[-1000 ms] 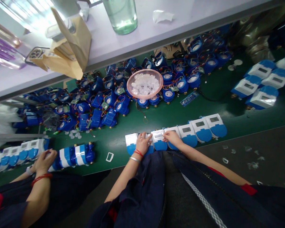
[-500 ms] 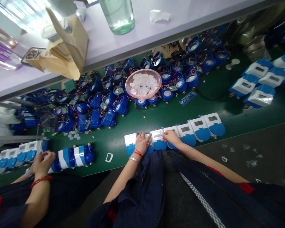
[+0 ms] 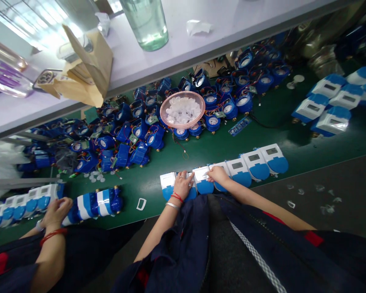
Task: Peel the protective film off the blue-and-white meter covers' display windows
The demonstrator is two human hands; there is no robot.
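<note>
A row of white-and-blue meters with small display windows lies along the bench's near edge. My left hand (image 3: 183, 185) rests on one of them, fingers stretched out and index fingertip at the edge of the neighbouring meter (image 3: 205, 185). Over that meter's white top, the fingers of my right hand (image 3: 218, 176) are pinched together at the window area. Whatever they pinch is too small to make out. Left of my left hand is the end meter (image 3: 167, 183), partly covered by it. To the right, a meter with a grey display (image 3: 239, 173) sits beside my right forearm.
A pink bowl (image 3: 166, 119) of clear small parts stands among many open blue meter bodies (image 3: 140, 134). One white frame (image 3: 141, 204) lies on the green bench. A co-worker's hand (image 3: 56, 211) is at left, near wrapped meters (image 3: 94, 203). Overhead, a shelf holds a glass (image 3: 151, 32).
The view has shifted slightly. Both hands stay at the same meters; the right fingertips have moved slightly on the window area. The co-worker's hand remains by the left meters.
</note>
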